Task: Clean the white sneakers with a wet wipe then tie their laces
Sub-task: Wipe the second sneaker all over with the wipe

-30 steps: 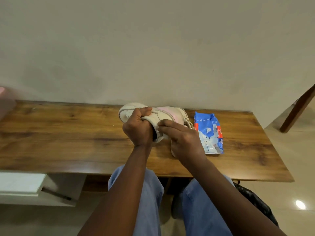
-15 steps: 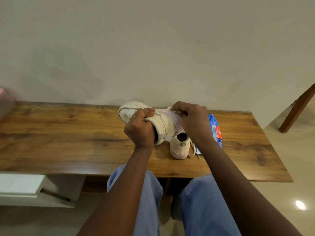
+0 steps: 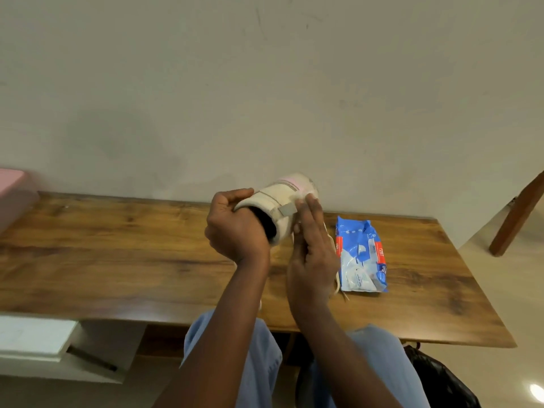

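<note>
My left hand (image 3: 235,228) grips a white sneaker (image 3: 282,198) by its collar and holds it up above the wooden table (image 3: 117,260), toe pointing away from me. My right hand (image 3: 312,254) lies along the sneaker's right side with straight fingers. Its fingertips press a white wet wipe (image 3: 304,196) against the upper. A loose lace (image 3: 337,285) of the second sneaker shows on the table below my right hand; that sneaker itself is hidden behind the hand.
A blue pack of wet wipes (image 3: 360,254) lies on the table right of my hands. A pink object (image 3: 11,189) sits at the far left edge. A wooden leg (image 3: 518,213) leans at the right, and a black bag (image 3: 438,378) lies on the floor.
My left hand has turned the sneaker so its toe points away and raised it. My right hand moved from the top of the shoe to its right side, fingers now straight.
</note>
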